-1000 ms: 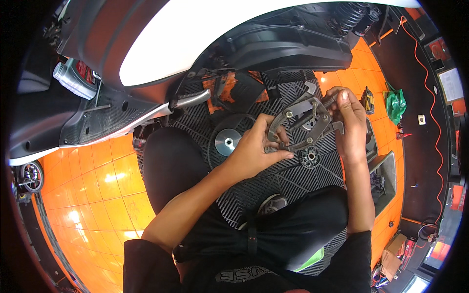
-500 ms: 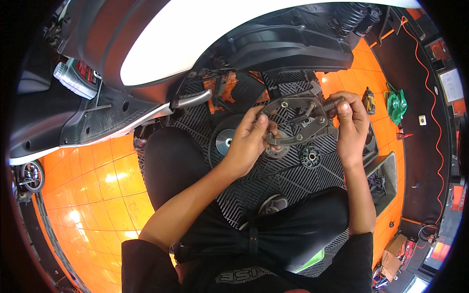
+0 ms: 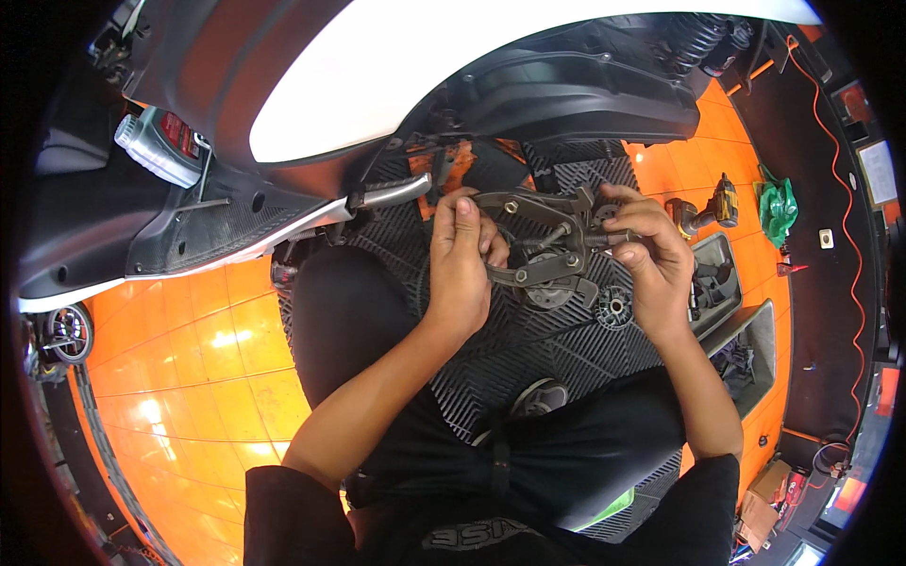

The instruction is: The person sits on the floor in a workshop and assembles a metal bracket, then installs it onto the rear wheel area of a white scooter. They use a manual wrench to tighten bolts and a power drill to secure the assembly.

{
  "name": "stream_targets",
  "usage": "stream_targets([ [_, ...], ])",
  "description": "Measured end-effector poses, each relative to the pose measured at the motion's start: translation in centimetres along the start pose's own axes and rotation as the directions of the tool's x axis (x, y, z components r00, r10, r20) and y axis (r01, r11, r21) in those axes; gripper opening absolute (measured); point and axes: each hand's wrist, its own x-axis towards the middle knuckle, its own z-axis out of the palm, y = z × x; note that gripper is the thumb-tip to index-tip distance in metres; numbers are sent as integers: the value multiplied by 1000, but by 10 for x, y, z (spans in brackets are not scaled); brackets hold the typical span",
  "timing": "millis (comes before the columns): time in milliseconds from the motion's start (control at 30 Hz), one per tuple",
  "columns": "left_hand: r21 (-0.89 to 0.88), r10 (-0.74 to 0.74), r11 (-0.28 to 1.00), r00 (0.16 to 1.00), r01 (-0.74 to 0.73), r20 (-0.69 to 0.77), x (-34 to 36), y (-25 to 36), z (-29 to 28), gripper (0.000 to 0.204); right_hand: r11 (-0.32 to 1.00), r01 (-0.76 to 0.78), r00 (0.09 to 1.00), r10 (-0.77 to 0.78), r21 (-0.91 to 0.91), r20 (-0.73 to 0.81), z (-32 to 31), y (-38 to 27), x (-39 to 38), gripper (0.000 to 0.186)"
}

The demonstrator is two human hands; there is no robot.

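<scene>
The left hand [image 3: 461, 274] has its grip pinched on the left arm ends of a dark metal puller [image 3: 545, 272]; the right hand [image 3: 663, 274] has its grip closed around the threaded screw [image 3: 596, 241] at the right. The puller is held above a ribbed black mat [image 3: 557, 344], with a toothed round part [image 3: 615, 307] just right. Farther right are a grey tray [image 3: 737, 304] and a drill [image 3: 724, 202]; a scooter [image 3: 585, 90] fills the far side.

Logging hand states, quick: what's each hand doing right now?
Left hand: closed, holding the metal puller at its left end.
Right hand: closed, thumb and fingers on the puller's threaded screw.
</scene>
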Motion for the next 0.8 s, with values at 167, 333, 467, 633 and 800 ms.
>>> stream_targets([
  [167,267,293,915,953,-302,75,1,13,-6,29,722,-413,901,415,556,130,13,0,-8,26],
  [333,480,434,704,852,-524,294,-13,16,-12,26,414,-639,746,539,648,392,16,17,-23,31],
  [467,636,491,291,682,-714,542,-21,33,-14,19,135,-715,624,565,686,540,35,24,-28,44],
  [633,475,207,-1,464,-880,861,-37,58,-10,25,32,-818,475,600,574,644,57,32,-37,69],
  [800,382,57,-72,379,-921,924,-35,64,-18,28,-100,-987,30,658,127,753,112,51,-13,68],
])
